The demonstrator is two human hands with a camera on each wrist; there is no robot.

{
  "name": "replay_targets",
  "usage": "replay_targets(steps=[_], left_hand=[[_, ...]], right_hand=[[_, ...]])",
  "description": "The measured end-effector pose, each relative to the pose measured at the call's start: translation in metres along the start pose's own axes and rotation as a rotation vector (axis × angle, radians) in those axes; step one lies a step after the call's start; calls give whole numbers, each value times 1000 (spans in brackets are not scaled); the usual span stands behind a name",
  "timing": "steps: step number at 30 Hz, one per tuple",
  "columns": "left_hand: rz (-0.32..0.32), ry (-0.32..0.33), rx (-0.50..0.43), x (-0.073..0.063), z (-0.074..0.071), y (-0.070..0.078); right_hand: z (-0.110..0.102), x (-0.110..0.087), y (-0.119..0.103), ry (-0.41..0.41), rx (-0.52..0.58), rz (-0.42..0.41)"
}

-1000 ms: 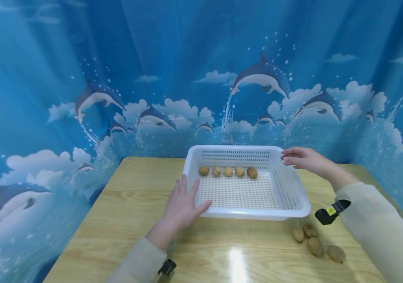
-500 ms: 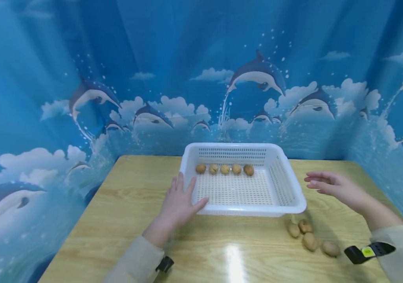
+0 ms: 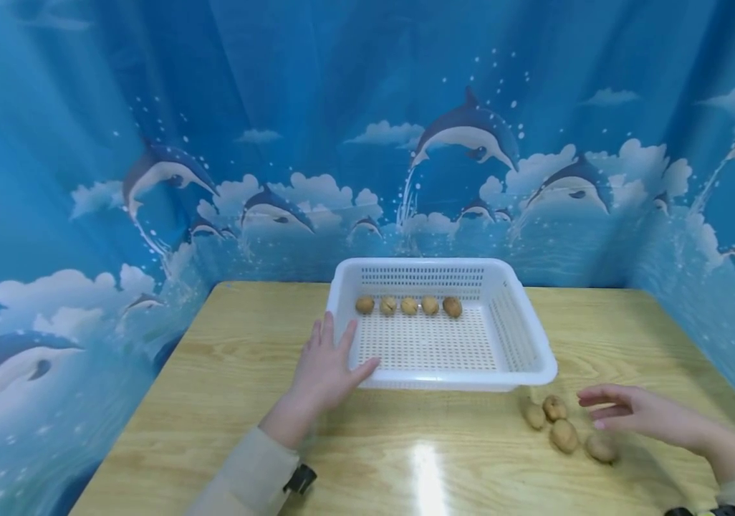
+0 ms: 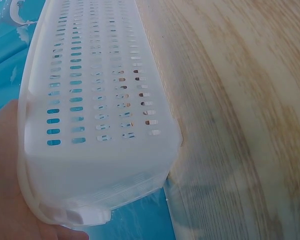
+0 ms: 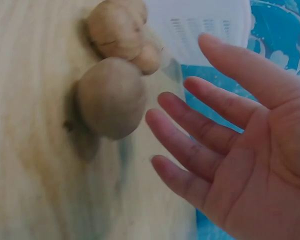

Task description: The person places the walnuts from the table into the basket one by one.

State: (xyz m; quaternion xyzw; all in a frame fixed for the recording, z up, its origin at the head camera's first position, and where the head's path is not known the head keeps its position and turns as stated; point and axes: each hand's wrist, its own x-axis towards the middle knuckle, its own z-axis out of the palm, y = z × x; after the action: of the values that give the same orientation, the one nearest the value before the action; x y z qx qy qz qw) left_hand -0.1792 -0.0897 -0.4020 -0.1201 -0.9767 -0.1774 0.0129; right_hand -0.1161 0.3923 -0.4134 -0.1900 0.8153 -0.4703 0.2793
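A white perforated plastic basket (image 3: 516, 378) stands on the table, with a row of several walnuts (image 3: 409, 306) along its far side. My left hand (image 3: 327, 369) rests on the basket's left front corner, fingers spread and fairly straight; the left wrist view shows it against the rim (image 4: 26, 165). Past the basket's right front corner lie several loose walnuts (image 3: 564, 436). Just above and to the right of them is my right hand (image 3: 641, 417). In the right wrist view its fingers extend loosely apart, near one walnut (image 5: 112, 97) but not visibly touching it.
The wood-grain table (image 3: 232, 416) extends left, right and in front of the basket. Behind it hangs a blue curtain (image 3: 316, 129) printed with dolphins, which also closes off both sides.
My right hand has come away from the basket's right rim, moving right and then down toward the loose walnuts. My left hand has stayed at the basket's corner.
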Motion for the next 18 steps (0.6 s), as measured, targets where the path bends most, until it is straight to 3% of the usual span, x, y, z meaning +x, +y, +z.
replay_targets(steps=[5,12,18], left_hand=[[2,0,-7,0,0,0],[9,-1,-4,-1,0,-1],[11,-5,1,-1,-1,-1]], right_hand=[[4,-3,12,-65,82,75],[8,-4,29,-109,63,-104],[10,-5,35,-88,45,-130]])
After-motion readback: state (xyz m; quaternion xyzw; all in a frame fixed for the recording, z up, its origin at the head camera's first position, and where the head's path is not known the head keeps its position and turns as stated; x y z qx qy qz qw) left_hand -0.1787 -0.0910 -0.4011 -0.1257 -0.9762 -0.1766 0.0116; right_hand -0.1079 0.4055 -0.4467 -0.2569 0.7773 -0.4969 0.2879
